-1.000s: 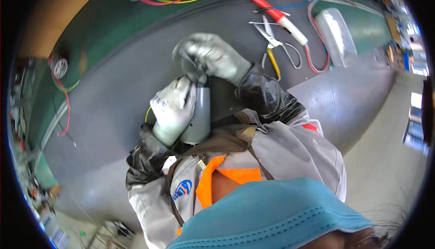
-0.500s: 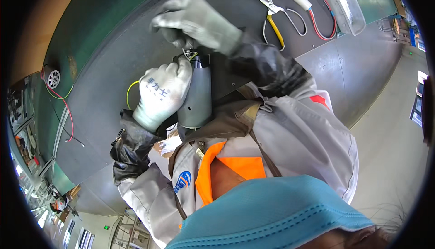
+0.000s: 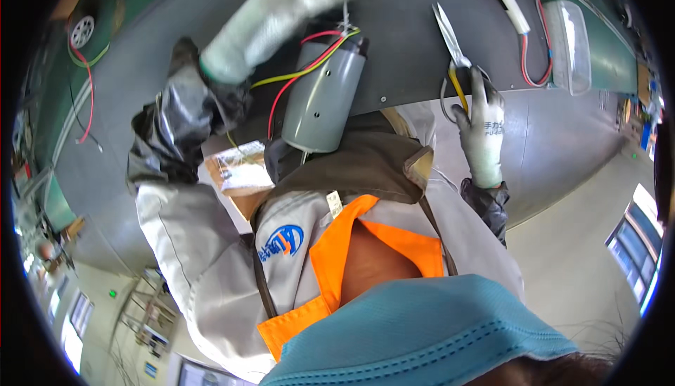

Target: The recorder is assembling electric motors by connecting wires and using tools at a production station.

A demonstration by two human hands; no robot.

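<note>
Head view shows our gloved left hand (image 3: 271, 20) raised over the dark surface (image 3: 401, 41), fingers pinched on a thin white cord above the grey cylinder (image 3: 323, 94), which leans against our chest with red and yellow wires (image 3: 302, 69). Our right hand (image 3: 481, 129) closes around the scissors (image 3: 450, 48) at the surface edge.

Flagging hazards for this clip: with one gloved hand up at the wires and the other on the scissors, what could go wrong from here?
1. The grey cylinder leans at the table edge against the apron; it may slip.
2. The right hand takes the scissors near the wires; the wrong one might get cut.
3. The left hand pulls a thin strand that could snap.
</note>
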